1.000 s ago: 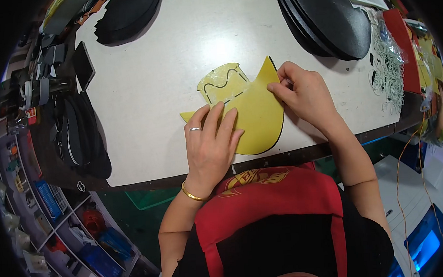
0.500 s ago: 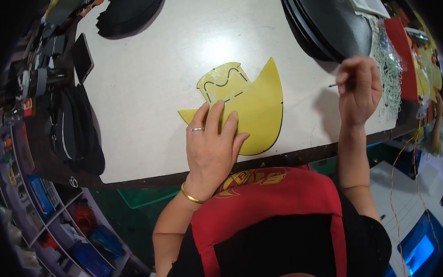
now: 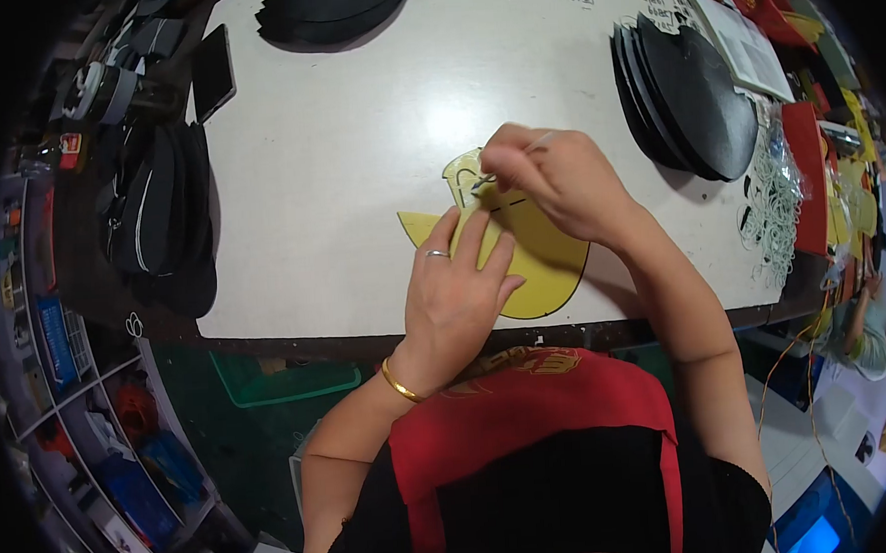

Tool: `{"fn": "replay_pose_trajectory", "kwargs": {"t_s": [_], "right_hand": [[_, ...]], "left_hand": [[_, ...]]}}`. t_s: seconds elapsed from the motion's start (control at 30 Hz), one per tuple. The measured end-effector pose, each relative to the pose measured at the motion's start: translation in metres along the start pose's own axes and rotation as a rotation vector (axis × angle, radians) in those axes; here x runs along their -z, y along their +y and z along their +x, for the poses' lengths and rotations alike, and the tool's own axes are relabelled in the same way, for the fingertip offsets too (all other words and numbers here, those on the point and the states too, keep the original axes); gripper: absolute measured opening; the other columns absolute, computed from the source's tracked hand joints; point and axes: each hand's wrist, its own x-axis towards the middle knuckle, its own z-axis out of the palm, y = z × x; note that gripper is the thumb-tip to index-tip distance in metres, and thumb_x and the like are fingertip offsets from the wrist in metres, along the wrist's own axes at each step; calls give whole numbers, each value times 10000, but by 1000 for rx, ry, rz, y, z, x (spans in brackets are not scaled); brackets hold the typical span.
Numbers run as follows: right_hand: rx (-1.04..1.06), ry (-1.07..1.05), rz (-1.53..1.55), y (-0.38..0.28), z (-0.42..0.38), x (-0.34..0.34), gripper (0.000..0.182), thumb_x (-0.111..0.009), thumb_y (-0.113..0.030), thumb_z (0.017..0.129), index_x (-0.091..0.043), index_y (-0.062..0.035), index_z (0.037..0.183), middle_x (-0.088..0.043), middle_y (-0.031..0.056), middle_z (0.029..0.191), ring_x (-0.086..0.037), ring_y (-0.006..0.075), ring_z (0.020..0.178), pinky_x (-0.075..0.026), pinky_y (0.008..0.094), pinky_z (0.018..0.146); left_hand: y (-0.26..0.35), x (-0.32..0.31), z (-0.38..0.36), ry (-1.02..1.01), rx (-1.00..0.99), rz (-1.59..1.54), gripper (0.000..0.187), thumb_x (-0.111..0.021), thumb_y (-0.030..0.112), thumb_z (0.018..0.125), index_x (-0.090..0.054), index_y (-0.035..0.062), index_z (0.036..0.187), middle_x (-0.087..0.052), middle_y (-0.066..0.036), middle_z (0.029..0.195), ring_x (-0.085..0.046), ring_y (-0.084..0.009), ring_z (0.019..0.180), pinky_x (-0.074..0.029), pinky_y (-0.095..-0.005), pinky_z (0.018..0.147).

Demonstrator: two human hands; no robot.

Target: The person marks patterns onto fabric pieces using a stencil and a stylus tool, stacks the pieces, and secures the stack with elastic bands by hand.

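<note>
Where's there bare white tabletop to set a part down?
Free: white tabletop left of the yellow sheet template, below the black curved pieces at top; also between those pieces and the fanned black stack. Crowded: right edge (pale green loops, red panel), left edge (dark layered pile), and the template, under the left hand and right hand.

A red apron (image 3: pixel 531 417) covers a black shirt (image 3: pixel 555 496).

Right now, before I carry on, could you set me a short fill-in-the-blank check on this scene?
The sheet under the left hand is coloured ____.
The thin tool is in the ____ hand.
The ring is on the ____ hand.
The apron is coloured ____.

Missing words: yellow; right; left; red.
</note>
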Motion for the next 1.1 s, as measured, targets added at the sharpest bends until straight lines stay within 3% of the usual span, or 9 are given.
{"fn": "replay_pose_trajectory", "kwargs": {"t_s": [0.07,0.17,0.27,0.77,0.9,1.0,1.1], "right_hand": [[-38,-152,35,1,7,-6,351,-510,-327,1043,-694,-35,979,-725,114,800,-695,262,698,-528,342,682],[69,-73,-57,2,14,-13,343,-529,-391,1029,-692,-92,991,-696,102,687,-685,320,675,-537,408,639],[85,-39,-171,8,25,-12,346,-545,-403,1021,-691,-92,984,-696,93,688,-682,316,645,-537,417,618],[74,181,-330,32,6,9,269,-565,-326,1021,-624,-85,919,-691,99,722,-668,326,635,-505,431,558],[52,253,-404,24,-22,9,254,-586,-336,1006,-649,-100,934,-680,88,691,-658,299,603,-491,396,527],[-34,183,-384,7,-37,14,247,-602,-339,995,-661,-112,919,-670,75,668,-660,277,596,-488,379,518],[57,242,-128,0,-39,-5,240,-615,-337,983,-661,-118,896,-667,65,663,-664,265,602,-490,380,521]], "left_hand": [[-1,0,1,3,-2,0,482,-799,258,802,-654,76,1225,-551,-173,1332,-528,-397,1206,-472,-464,952],[-2,0,-1,-9,1,-13,475,-797,258,805,-655,77,1221,-539,-173,1341,-523,-390,1205,-470,-457,956],[-2,0,0,-7,-3,-2,470,-793,261,810,-655,78,1221,-535,-174,1351,-521,-384,1207,-470,-447,955],[2,1,0,-24,15,32,478,-798,274,803,-665,91,1225,-551,-165,1377,-533,-392,1213,-474,-447,934],[2,1,1,-32,29,40,473,-791,270,811,-663,96,1232,-549,-170,1378,-530,-394,1213,-472,-450,933],[1,1,1,-23,11,28,477,-791,265,813,-659,102,1241,-536,-171,1388,-529,-391,1206,-471,-454,929],[2,4,3,-49,24,27,479,-795,255,811,-657,102,1243,-531,-172,1373,-529,-386,1198,-470,-455,926]]}}
